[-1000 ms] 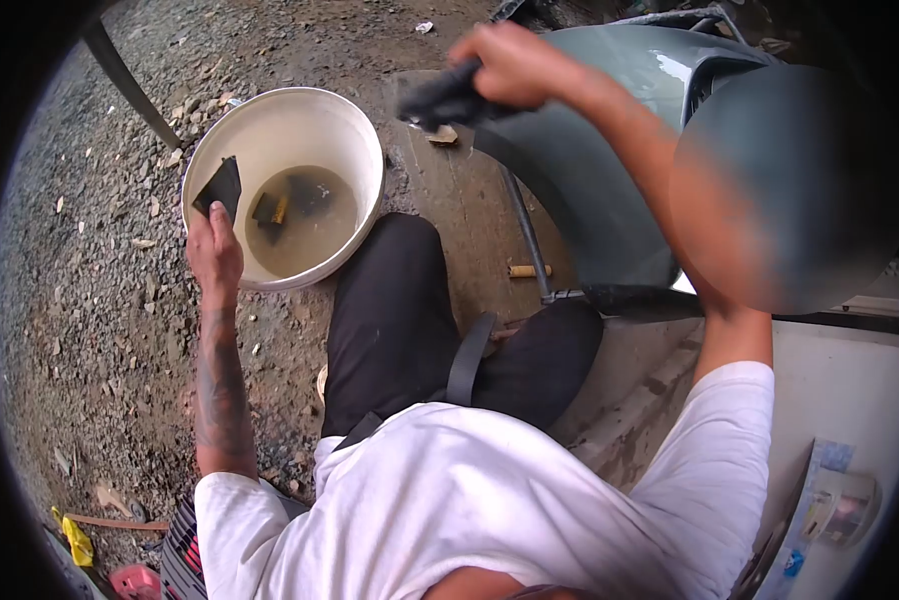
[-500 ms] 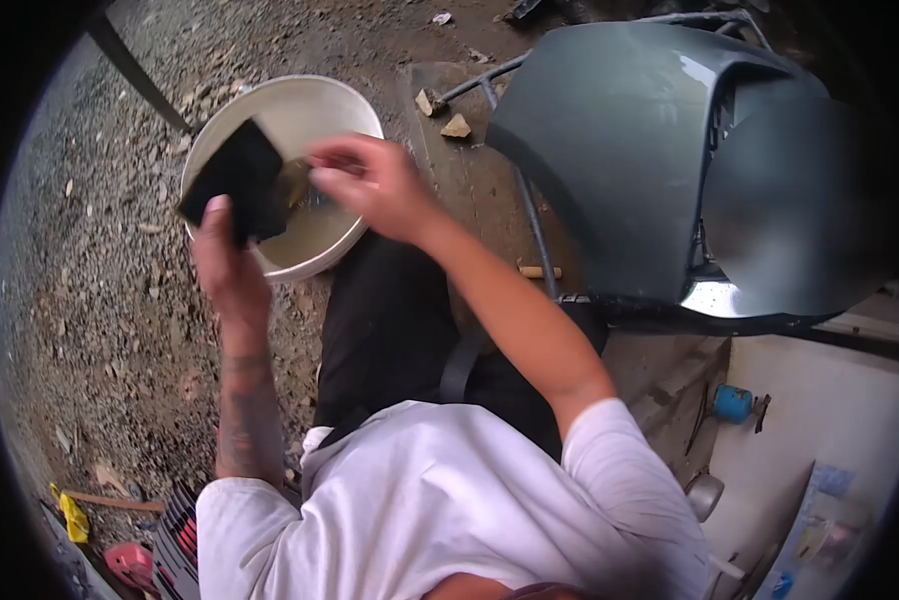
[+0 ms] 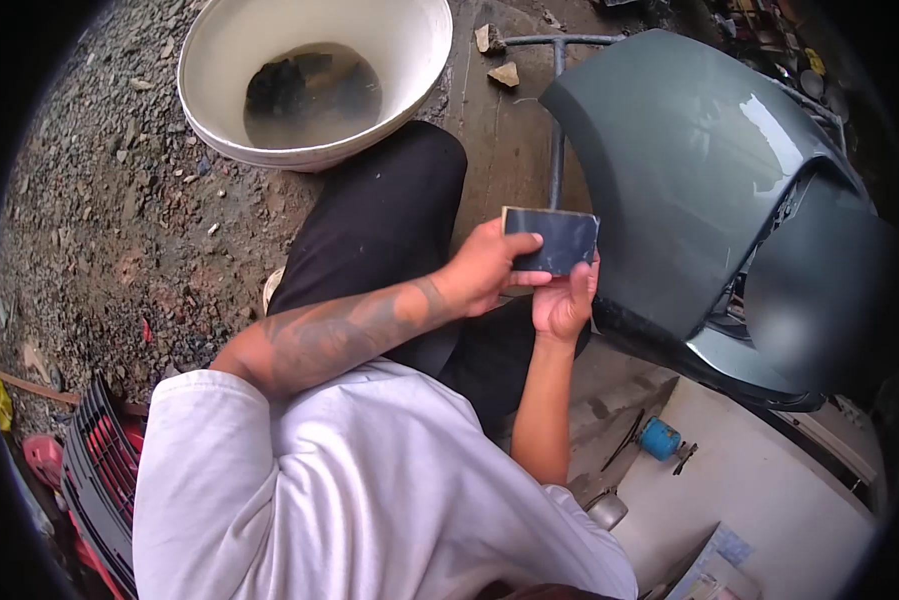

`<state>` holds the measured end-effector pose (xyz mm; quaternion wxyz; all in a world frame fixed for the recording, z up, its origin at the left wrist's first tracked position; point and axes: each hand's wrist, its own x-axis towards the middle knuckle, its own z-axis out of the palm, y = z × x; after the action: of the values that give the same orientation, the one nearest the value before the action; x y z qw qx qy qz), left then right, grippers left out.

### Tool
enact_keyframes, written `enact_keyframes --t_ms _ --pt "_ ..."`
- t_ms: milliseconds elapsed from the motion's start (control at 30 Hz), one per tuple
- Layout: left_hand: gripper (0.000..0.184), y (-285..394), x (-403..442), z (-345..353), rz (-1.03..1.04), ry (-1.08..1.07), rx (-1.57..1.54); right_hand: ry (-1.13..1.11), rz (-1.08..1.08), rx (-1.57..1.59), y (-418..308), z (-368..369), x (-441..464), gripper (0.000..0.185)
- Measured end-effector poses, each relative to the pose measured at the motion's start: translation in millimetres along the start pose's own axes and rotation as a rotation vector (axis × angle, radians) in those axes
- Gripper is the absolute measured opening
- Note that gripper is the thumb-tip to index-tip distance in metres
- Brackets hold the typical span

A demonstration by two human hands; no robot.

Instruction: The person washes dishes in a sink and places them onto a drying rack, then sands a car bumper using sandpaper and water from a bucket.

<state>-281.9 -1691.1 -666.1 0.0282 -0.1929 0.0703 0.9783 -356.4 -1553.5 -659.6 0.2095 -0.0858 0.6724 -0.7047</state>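
A dark folded piece of sandpaper [image 3: 554, 238] with a thin tan edge is held flat between my two hands, in front of my knees. My left hand [image 3: 484, 265] grips its left side, thumb on top. From below and the right, my right hand [image 3: 566, 300] grips the lower right corner. Just right of my hands stands a grey-green car bumper [image 3: 649, 170], apart from the sandpaper.
A white bucket [image 3: 204, 80] at upper left holds murky water with dark pieces in it. The bumper rests on a metal stand [image 3: 557, 120]. Stones [image 3: 504, 74] lie near it. A blue can-like object [image 3: 659, 438] sits at lower right, a black grille [image 3: 99, 470] at lower left.
Both hands have moved right, from over the bucket to beside the bumper, bringing the sandpaper along. My right hand, previously off it, now grips it too. The view has shifted.
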Motion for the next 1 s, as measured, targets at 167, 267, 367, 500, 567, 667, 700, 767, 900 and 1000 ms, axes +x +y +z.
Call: enact_keyframes --t_ms 167,267,367,500,567,667,700,767,900,1000 --pt "0.023 16 -15 -2 -0.217 -0.139 -0.163 -0.493 -0.047 0.380 -30 29 10 0.082" --pt "0.023 7 -12 1 -0.278 -0.162 -0.131 -0.484 -0.004 0.144 -43 18 19 0.057" --pt "0.027 -4 10 4 -0.248 -0.163 0.118 -0.412 -0.149 -0.342 -77 3 34 0.028" --pt "0.039 -20 82 -4 -0.008 0.161 0.186 -0.165 -0.354 -0.919 -143 14 46 0.022" --pt "0.040 -29 111 4 -0.023 0.189 0.118 -0.162 -0.447 -1.433 -157 24 51 0.026" --pt "0.040 -39 140 14 -0.040 0.073 -0.125 -0.181 -0.367 -1.555 -150 24 62 0.032" --pt "0.040 -36 144 15 -0.048 -0.072 -0.289 -0.222 -0.419 -1.622 -147 23 66 0.034" --pt "0.040 -34 150 11 -0.024 -0.132 -0.326 -0.244 -0.404 -1.673 -142 24 72 0.034" --pt "0.040 -30 134 10 0.007 -0.132 -0.366 -0.217 -0.499 -1.776 -124 35 79 0.029" --pt "0.042 -36 139 9 0.024 -0.155 -0.461 -0.289 -0.553 -1.805 -114 35 87 0.026"
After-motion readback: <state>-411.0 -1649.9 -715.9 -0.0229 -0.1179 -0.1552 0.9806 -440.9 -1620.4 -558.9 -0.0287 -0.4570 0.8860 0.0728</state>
